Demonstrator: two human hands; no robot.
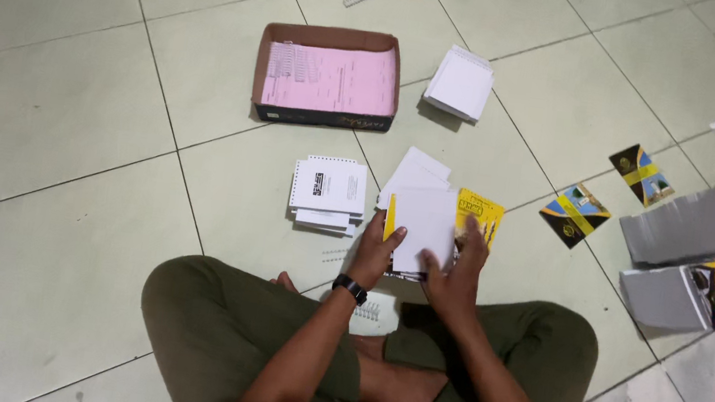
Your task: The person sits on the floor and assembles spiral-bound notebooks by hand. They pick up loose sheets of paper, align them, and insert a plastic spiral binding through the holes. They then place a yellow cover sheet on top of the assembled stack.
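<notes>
Floor [70, 102]: pale green tiles. You sit cross-legged on it, with everything laid out within arm's reach, far and right of your knees.

Grey boards [700, 225]: far right, two or three flat grey slabs overlapping, one with a yellow printed cover lying on it. They are well apart from your hands.

Box [322, 117]: far centre, a shallow brown tray with a dark front wall. It holds pink sheets [345, 77] lying flat and a row of white wire coils at its left end, so the loose parts are kept together.

White pad [461, 82]: just right of the box, a square stack with a punched far edge.

Punched stack [330, 187]: near left of your hands, white sheets with holes along the top and left edges and a small black printed block on the top sheet.

Loose white sheets [414, 170]: fanned out just beyond your hands.

Sheet bundle [423, 223]: the piece in hand, in front of your knees, a white square with a yellow edge at its left.

- Left hand [376, 253]: its grip is closed on the bundle's left edge, thumb on top, squaring it.
- Right hand [461, 268]: fingers spread flat on the bundle's right side, pressing it; partly over a yellow cover [480, 214].

Printed covers [574, 214]: right, two small black, yellow and blue diamonds on the floor, one farther right than the other.

Coil [369, 312]: near, by your ankle, white wire.

Watch [350, 287]: black, left wrist.
</notes>
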